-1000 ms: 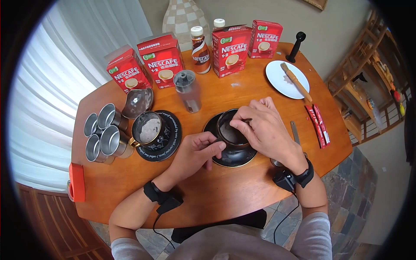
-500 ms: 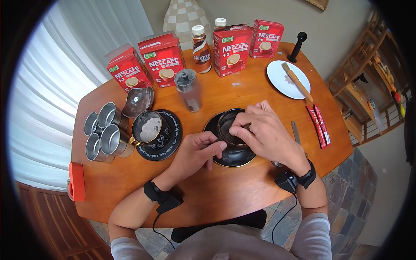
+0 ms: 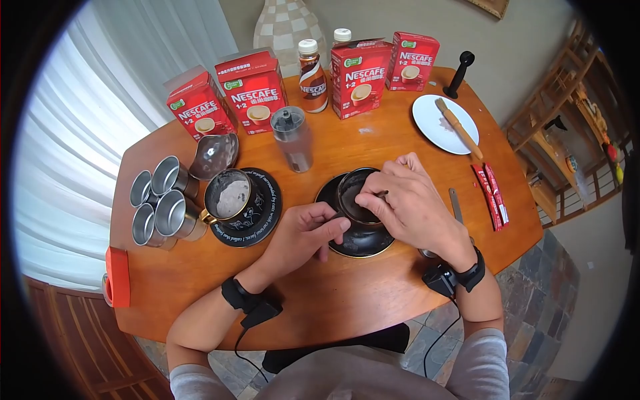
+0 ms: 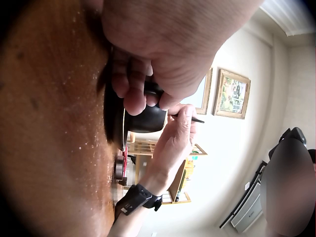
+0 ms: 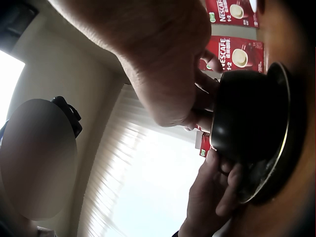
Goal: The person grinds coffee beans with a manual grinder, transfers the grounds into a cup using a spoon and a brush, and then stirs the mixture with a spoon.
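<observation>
Wooden table [image 3: 333, 300] is being lit from the left. At near centre, a black cup [image 5: 247, 116] is being pinched at its left side, on a saucer [image 3: 363, 247], by the left hand [image 3: 308, 231]; a thin utensil [image 4: 198, 120] is being pinched over it by the right hand [image 3: 415, 208]. Stirring is presumably being done; clean lifting-out is seemingly being called for next.

Grey sleeves [image 3: 478, 357] — black wristbands [image 3: 473, 267], boxy cameras [image 3: 439, 280], black cables [image 3: 460, 313].
</observation>
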The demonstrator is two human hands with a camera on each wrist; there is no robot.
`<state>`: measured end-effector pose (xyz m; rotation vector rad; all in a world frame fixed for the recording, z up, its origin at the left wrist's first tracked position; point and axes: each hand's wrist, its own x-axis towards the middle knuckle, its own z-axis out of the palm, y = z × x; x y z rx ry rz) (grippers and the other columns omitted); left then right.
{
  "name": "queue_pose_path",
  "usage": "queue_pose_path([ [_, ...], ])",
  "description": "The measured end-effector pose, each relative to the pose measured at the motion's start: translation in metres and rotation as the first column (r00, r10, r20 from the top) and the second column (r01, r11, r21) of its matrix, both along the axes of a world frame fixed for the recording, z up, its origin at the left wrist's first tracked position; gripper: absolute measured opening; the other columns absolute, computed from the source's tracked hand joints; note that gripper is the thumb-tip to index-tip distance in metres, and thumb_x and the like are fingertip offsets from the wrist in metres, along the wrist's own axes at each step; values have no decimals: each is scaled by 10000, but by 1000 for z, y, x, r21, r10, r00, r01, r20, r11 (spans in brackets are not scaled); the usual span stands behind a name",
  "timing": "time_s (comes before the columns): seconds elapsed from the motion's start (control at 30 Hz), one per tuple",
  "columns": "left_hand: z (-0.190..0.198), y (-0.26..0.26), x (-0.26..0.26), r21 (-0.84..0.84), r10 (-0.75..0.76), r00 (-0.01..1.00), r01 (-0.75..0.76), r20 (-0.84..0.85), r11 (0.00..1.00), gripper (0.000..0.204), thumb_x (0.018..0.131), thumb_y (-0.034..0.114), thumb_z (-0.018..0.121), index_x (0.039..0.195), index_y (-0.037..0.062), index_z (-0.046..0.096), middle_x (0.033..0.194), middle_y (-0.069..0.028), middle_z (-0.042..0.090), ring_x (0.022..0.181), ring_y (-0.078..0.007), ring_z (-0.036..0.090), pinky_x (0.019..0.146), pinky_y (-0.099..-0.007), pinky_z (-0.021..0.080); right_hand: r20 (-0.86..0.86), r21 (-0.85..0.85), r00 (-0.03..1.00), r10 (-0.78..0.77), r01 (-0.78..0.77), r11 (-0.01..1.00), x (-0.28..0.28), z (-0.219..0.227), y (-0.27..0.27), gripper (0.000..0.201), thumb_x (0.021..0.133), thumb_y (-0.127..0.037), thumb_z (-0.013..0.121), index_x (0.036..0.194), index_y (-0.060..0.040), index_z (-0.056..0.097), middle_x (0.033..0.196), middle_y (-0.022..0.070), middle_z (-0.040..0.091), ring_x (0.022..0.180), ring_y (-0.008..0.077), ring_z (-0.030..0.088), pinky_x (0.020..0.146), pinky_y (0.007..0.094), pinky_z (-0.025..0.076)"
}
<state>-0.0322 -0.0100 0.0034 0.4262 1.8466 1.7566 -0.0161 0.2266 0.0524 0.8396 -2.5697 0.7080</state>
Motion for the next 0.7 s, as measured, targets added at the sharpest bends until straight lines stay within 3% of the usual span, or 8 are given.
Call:
queue_pose_path([
  [0.13, -1, 0, 0, 6, -3, 1000, 3, 4, 1000, 201, 1033, 186, 682, 942, 8, 690, 816, -41, 713, 547, -90, 616, 499, -220, 453, -56, 40, 998, -5, 7, 999, 0, 2, 1, 175, 977, -220, 702, 902, -62, 714, 818, 67, 668, 803, 260, 567, 859, 404, 388],
  [0.23, 0, 0, 0, 2, -1, 1000, 1, 6, 1000, 200, 1033, 186, 683, 944, 6, 689, 818, -41, 713, 548, -90, 617, 499, -220, 456, 73, 56, 997, -16, 12, 998, 3, 7, 2, 176, 974, -222, 705, 907, -60, 716, 817, 72, 669, 805, 258, 569, 854, 407, 389],
  [0.33, 0, 1, 0, 3, -5, 1000, 5, 3, 1000, 202, 1034, 187, 682, 945, 6, 688, 819, -41, 713, 548, -90, 618, 496, -220, 457, -75, 22, 997, -11, 12, 1000, 0, -1, -1, 177, 974, -226, 707, 909, -61, 713, 813, 78, 669, 807, 260, 571, 844, 409, 388],
  [0.53, 0, 0, 0, 4, -3, 1000, 3, 16, 1000, 208, 1036, 196, 682, 947, 9, 687, 819, -40, 713, 548, -89, 617, 498, -220, 454, 16, 47, 1000, -16, 15, 999, 2, 4, 1, 179, 972, -227, 710, 914, -58, 709, 816, 80, 674, 813, 262, 576, 842, 408, 388],
  [0.63, 0, 0, 0, -2, -9, 1000, 9, 8, 1000, 211, 1036, 202, 683, 948, 10, 687, 821, -38, 713, 548, -88, 616, 500, -219, 453, -86, 24, 996, 1, 1, 1000, -1, -2, 1, 180, 974, -226, 707, 911, -57, 712, 817, 80, 677, 809, 262, 576, 840, 408, 388],
  [0.7, 0, 0, 0, -5, -9, 1000, 9, 4, 1000, 213, 1036, 204, 684, 949, 10, 688, 821, -38, 712, 548, -88, 616, 500, -220, 452, -45, 55, 999, -8, 10, 998, 2, 4, 1, 185, 976, -228, 705, 909, -56, 712, 815, 81, 677, 805, 263, 577, 841, 408, 390],
])
